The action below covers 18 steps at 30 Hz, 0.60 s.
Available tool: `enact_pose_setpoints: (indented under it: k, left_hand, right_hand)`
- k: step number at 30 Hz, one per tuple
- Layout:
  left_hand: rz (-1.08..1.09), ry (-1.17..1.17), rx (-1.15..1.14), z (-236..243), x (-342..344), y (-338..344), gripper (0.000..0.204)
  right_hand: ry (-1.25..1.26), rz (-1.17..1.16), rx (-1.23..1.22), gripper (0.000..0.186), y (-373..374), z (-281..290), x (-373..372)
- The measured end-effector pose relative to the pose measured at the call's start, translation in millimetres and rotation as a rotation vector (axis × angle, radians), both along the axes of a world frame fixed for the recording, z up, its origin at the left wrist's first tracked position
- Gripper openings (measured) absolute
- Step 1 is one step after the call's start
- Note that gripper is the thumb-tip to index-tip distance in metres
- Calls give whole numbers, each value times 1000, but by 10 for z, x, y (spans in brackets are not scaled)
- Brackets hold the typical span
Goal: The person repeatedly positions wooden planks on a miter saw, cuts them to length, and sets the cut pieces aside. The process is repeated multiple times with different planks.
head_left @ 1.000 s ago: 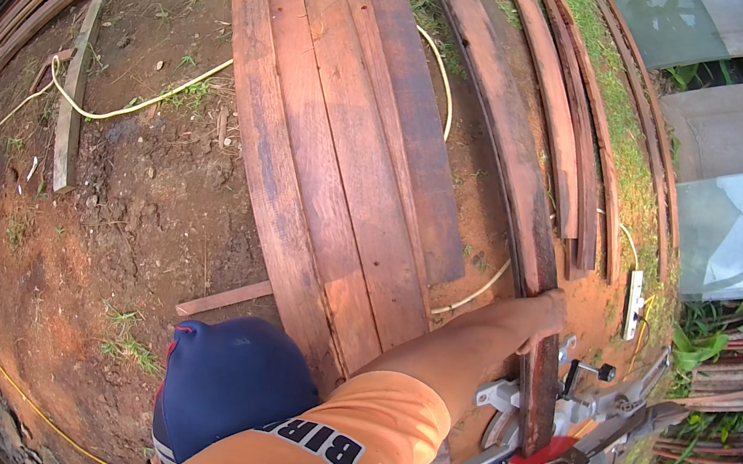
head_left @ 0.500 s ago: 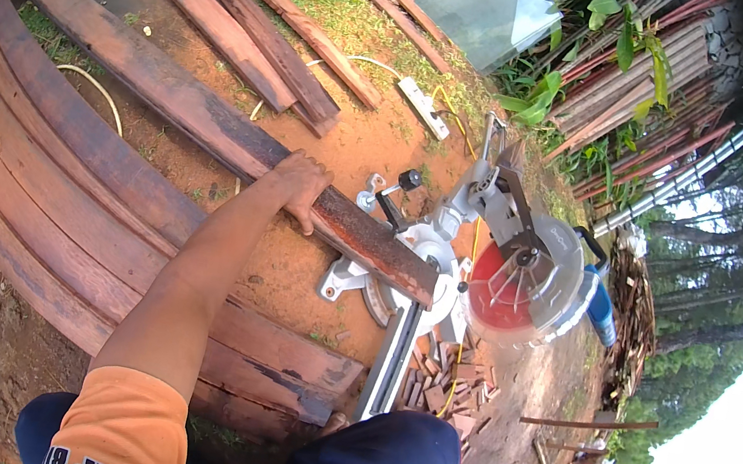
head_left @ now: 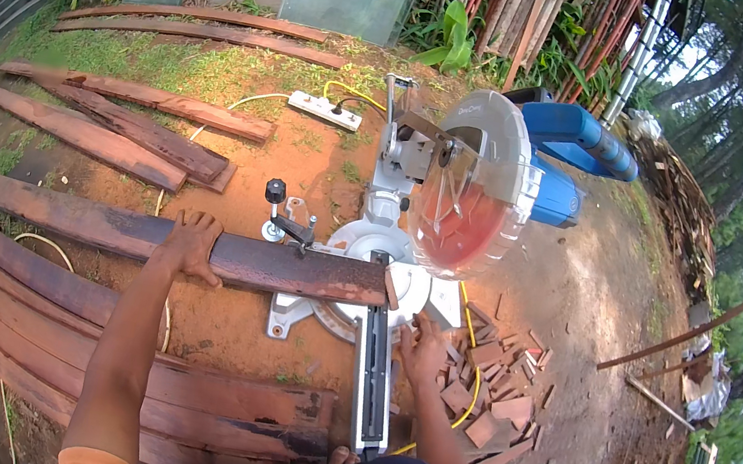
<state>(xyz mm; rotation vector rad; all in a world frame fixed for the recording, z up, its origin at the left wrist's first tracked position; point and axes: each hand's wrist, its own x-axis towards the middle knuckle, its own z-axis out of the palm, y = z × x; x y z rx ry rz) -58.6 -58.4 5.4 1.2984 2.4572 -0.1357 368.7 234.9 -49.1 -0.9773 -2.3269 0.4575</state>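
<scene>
Dark reddish-brown wood, a long flat plank [head_left: 306, 270], stretches from 9 o'clock in the view to just below the centre, its right end lying across the round silver-grey base [head_left: 417, 291] of a blue and grey mitre saw [head_left: 387, 197]. At that end shows a thin reddish strip; whether it is separate from the plank cannot be told. The left hand [head_left: 189, 247], between 8 and 9 o'clock, lies over the plank with its grip closed across the width, fingers at the far edge and thumb at the near edge. At 5 o'clock the right hand [head_left: 424, 349] is near the plank's end and just beside the base; its grip is loosely spread, fingers a little bent, holding nothing that shows. Whether its fingertips touch the base cannot be told.

Toward 2 o'clock stand the saw's clear round blade guard [head_left: 488, 153], reddish inside, and its blue handle [head_left: 576, 138]. A black-knobbed metal clamp [head_left: 276, 192] rises near 9 o'clock, just beyond the plank. Small brown wooden offcuts [head_left: 501, 396] are heaped between 4 and 5 o'clock, with a yellow cable [head_left: 475, 387] running past them. Wide reddish boards [head_left: 226, 397] lie side by side toward 8 o'clock. At 11 o'clock a white power strip [head_left: 325, 110] rests on the ground with a dark plug in it.
</scene>
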Motion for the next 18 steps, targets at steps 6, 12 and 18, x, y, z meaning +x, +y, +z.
enact_pose_setpoints:
  k: [6,12,18]
  left_hand:
    - [47,49,123,-82,58,-61,136]
    - [67,12,344,-211,182,-277,124]
    - [-8,14,266,45,921,-780,119]
  right_hand:
    - [-126,54,38,33,312,-195,-390]
    - [-237,-189,-8,48,128,346,449]
    - [-463,454,135,101,-480,1130,377]
